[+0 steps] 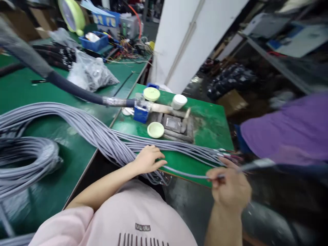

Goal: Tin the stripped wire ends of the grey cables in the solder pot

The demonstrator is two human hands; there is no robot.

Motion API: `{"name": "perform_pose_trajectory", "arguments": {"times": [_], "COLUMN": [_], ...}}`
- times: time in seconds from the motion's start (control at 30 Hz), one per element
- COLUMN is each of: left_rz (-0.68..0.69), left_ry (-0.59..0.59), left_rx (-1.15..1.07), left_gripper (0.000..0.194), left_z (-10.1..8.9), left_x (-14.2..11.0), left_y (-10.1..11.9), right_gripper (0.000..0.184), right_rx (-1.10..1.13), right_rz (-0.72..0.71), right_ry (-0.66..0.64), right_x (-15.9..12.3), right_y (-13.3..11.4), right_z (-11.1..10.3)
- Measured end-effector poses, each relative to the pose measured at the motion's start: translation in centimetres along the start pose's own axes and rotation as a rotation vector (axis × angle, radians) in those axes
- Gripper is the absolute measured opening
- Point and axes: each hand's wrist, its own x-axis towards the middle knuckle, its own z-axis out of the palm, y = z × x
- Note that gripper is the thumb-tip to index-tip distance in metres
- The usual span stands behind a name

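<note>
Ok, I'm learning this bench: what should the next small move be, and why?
Perhaps draw the thin grey cable farther from the thick grey cable bundle: the right hand grips it, and the left hand lies at the bundle, placed to steady it.

From my remote station I see the cable bundle run from the workbench, at left, onto the small table at right; a cable coil lies before it on the workbench. Behind the bundle, on the small table, a bowl sits left of a metal tray, with a tub behind the tray. Behind the table stands a pillar.
</note>
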Motion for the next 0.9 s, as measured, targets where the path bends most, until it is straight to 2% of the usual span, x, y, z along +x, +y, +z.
{"name": "perform_pose_trajectory", "arguments": {"times": [0.07,0.13,0.2,0.33,0.43,0.57,0.67,0.77,0.83,0.9], "left_rz": [-0.017,-0.083,-0.168,-0.316,-0.392,-0.409,-0.37,-0.316,-0.304,-0.337], "left_ry": [0.034,0.113,0.168,0.263,0.336,0.38,0.337,0.204,0.158,0.271], "left_rx": [-0.108,-0.313,-0.492,-0.783,-1.007,-1.146,-1.166,-1.263,-1.338,-1.346], "left_gripper": [0.024,0.02,0.018,0.016,0.021,0.027,0.026,0.026,0.025,0.022], "left_z": [0.2,0.2,-0.1,-1.3,-2.2,-3.0,-3.2,-3.0,-2.8,-2.7], "left_x": [0.2,0.3,0.3,0.4,0.6,0.9,0.8,0.5,0.3,0.0], "left_y": [0.1,0.5,1.2,2.7,3.3,3.7,3.9,4.0,3.9,3.5], "right_gripper": [0.032,0.036,0.039,0.04,0.038,0.034,0.033,0.038,0.042,0.041], "right_rx": [-0.236,-0.346,-0.398,-0.433,-0.473,-0.519,-0.465,-0.284,-0.169,-0.148], "right_rz": [0.098,0.174,0.192,0.172,0.116,0.054,0.073,0.151,0.207,0.243], "right_ry": [-0.308,-0.592,-0.768,-0.98,-1.049,-1.034,-1.074,-1.154,-1.113,-1.013], "right_x": [-0.1,0.1,0.3,0.7,0.7,0.4,-0.1,-0.8,-1.4,-1.9], "right_y": [-1.2,-2.1,-2.8,-3.2,-3.3,-3.5,-3.4,-2.9,-2.5,-2.2], "right_z": [0.4,1.1,1.9,3.1,3.7,4.4,4.9,5.8,6.7,7.7]}}
